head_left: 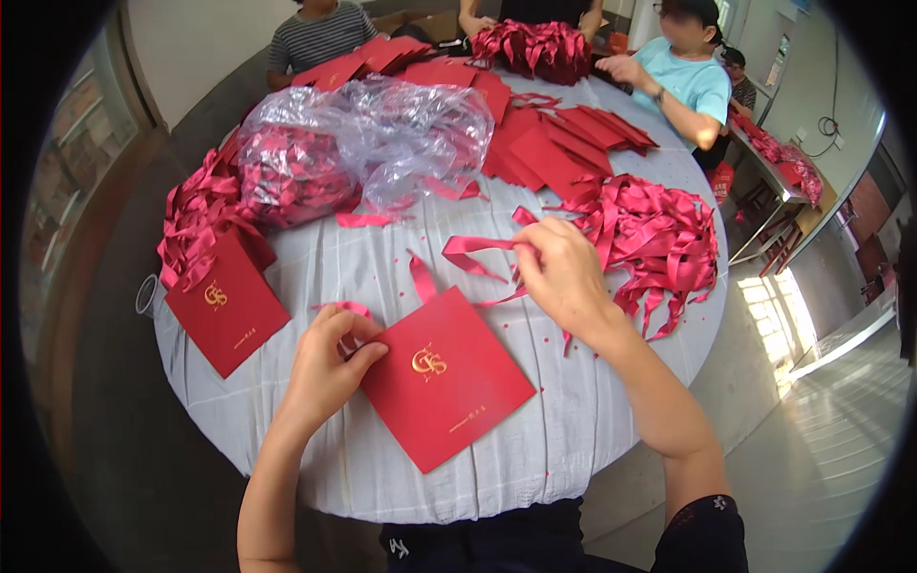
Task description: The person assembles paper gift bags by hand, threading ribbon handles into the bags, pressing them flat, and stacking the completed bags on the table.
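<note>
A flat, square red paper folder (449, 401) with gold print lies turned at an angle on the white-covered table in front of me. My left hand (330, 358) pinches its left corner, thumb on top, and a bit of pink ribbon shows behind those fingers. Above the folder's upper right edge, my right hand (568, 277) is closed on a pink satin ribbon (465, 250), which loops out to the left of the fingertips. Another ribbon end (421, 279) stands by the folder's top corner. Whether these ribbons join the folder is hidden.
Right of my right hand sits a heap of pink ribbons (659, 229). Another ribboned red folder (229, 306) overhangs the table's left edge. Beyond are a clear plastic bag (382, 134) with ribbons and stacked red folders (554, 153). Several people are around the far side.
</note>
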A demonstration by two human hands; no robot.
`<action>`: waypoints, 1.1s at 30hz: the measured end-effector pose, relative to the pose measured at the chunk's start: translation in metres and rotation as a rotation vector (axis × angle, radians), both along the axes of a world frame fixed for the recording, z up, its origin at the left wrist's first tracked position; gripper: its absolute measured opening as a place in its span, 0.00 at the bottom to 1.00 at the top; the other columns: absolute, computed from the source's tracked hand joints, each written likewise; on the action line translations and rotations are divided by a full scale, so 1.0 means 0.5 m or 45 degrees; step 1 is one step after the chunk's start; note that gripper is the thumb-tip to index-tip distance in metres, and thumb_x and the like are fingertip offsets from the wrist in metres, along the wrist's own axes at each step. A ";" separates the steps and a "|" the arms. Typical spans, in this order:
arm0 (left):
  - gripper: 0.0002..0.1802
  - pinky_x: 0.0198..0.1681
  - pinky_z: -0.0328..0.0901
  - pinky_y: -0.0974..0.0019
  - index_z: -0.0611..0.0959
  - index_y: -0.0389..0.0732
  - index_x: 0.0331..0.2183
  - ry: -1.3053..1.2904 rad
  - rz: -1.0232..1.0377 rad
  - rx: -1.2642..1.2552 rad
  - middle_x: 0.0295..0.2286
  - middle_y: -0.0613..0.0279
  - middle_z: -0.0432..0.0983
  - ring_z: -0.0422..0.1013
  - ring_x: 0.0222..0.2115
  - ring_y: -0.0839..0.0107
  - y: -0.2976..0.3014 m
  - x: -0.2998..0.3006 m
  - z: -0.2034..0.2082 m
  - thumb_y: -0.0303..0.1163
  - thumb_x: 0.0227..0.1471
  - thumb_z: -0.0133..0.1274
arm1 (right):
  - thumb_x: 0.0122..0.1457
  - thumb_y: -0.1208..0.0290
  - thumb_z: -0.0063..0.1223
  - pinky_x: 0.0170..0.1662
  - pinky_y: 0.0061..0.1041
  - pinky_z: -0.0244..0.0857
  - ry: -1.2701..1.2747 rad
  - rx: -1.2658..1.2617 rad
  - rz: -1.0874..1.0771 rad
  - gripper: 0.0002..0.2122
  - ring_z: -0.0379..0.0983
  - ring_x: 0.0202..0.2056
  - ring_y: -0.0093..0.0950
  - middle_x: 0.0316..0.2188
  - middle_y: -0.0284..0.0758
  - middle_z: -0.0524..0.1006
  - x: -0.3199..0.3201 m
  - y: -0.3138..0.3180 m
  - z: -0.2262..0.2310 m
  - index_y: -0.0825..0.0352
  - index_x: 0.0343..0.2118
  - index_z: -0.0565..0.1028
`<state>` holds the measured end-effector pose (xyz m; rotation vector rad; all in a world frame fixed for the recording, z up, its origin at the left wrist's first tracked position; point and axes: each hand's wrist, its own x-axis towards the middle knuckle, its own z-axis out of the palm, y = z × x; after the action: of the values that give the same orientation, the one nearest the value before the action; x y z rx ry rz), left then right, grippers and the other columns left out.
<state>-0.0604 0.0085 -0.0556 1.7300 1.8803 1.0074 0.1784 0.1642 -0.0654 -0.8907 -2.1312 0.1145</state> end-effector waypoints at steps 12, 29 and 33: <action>0.09 0.31 0.61 0.68 0.76 0.35 0.27 0.552 0.111 0.403 0.25 0.61 0.67 0.64 0.28 0.69 -0.046 0.014 0.135 0.16 0.37 0.56 | 0.44 0.82 0.46 0.40 0.30 0.62 -0.018 -0.092 0.120 0.12 0.67 0.35 0.35 0.31 0.37 0.74 0.070 0.015 0.078 0.68 0.33 0.76; 0.15 0.51 0.51 0.49 0.83 0.46 0.34 0.917 -0.112 0.429 0.23 0.69 0.78 0.66 0.39 0.65 -0.129 0.054 0.178 0.22 0.40 0.59 | 0.45 0.72 0.58 0.44 0.33 0.57 -0.751 0.160 0.149 0.05 0.65 0.39 0.34 0.30 0.33 0.72 -0.005 0.099 -0.029 0.61 0.28 0.77; 0.14 0.53 0.54 0.46 0.83 0.46 0.34 0.902 -0.219 0.392 0.26 0.67 0.79 0.68 0.42 0.62 -0.131 0.039 0.182 0.21 0.41 0.57 | 0.46 0.71 0.58 0.44 0.33 0.57 -0.692 0.145 0.187 0.04 0.64 0.41 0.34 0.31 0.34 0.70 0.009 0.102 -0.031 0.62 0.26 0.75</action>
<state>-0.0409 -0.0570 0.0355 2.6423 1.9714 0.6881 0.1829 0.2152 -0.0807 -0.7549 -2.6752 -0.1955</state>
